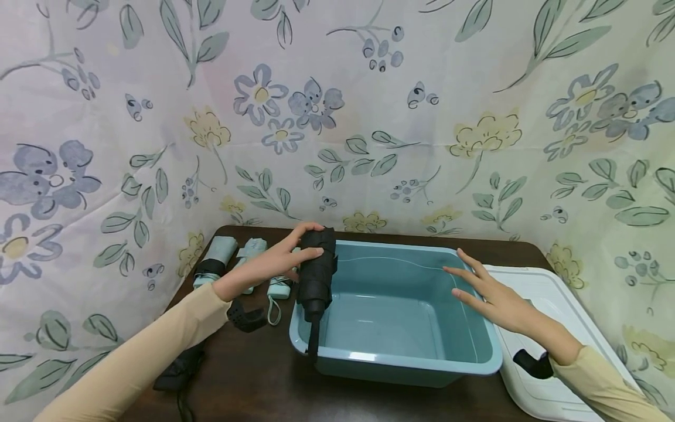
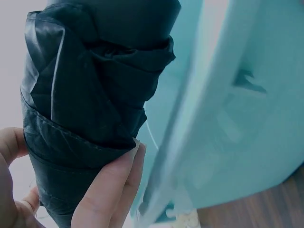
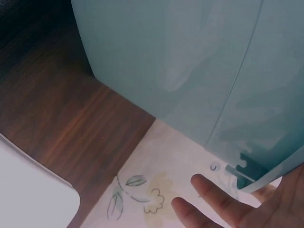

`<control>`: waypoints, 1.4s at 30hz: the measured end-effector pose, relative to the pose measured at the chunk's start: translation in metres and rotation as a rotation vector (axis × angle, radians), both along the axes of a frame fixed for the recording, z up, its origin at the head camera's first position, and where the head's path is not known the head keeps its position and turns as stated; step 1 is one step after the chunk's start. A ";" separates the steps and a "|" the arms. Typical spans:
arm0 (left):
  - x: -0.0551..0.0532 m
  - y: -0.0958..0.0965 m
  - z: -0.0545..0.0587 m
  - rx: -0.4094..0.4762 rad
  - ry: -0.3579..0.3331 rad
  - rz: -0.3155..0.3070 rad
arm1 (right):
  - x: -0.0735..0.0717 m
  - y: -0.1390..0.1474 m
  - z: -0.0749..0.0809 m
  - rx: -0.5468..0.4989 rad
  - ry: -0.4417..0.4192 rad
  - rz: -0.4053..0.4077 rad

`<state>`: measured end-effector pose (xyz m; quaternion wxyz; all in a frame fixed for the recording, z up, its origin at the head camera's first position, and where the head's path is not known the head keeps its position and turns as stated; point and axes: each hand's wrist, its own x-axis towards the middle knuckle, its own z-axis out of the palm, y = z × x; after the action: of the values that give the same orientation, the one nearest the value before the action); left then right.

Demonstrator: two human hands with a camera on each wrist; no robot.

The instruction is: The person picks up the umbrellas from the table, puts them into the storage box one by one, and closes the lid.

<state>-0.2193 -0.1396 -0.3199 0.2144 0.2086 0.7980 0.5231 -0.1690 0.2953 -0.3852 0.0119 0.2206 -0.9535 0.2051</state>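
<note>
A folded black umbrella (image 1: 317, 272) is in my left hand (image 1: 274, 264), its strap hanging down over the left rim of a blue plastic bin (image 1: 390, 351). In the left wrist view, thumb and fingers grip the black folds of the umbrella (image 2: 80, 109) just beside the bin's wall (image 2: 228, 118). My right hand (image 1: 490, 293) is at the bin's right rim, fingers spread and holding nothing. The right wrist view has this hand (image 3: 237, 204) by the rim, with part of it hidden behind the edge. Inside the bin, the visible floor is bare.
Left of the bin lie several folded pale umbrellas, including a grey-blue one (image 1: 218, 252) with a black band. A black bundle (image 1: 181, 369) sits at the table's left edge. A white lid (image 1: 543, 328) lies under the right forearm. Flowered cloth (image 1: 369, 117) hangs behind the dark table (image 1: 248, 375).
</note>
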 end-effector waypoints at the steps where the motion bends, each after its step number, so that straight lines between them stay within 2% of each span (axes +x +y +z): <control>1: -0.001 0.003 0.000 -0.005 -0.002 0.001 | 0.000 0.000 0.000 -0.001 0.000 0.002; 13: -0.008 0.036 0.001 0.041 -0.081 -0.086 | 0.000 -0.001 -0.001 -0.014 -0.007 0.000; 22: -0.011 0.055 -0.004 0.025 -0.128 -0.157 | 0.000 0.000 -0.002 -0.026 -0.005 0.005; 42: -0.012 0.092 -0.016 0.009 -0.166 -0.179 | 0.000 0.000 -0.003 -0.047 -0.008 0.007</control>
<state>-0.2317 -0.0480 -0.3364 0.3245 0.2361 0.7534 0.5209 -0.1693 0.2956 -0.3886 0.0127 0.2228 -0.9477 0.2282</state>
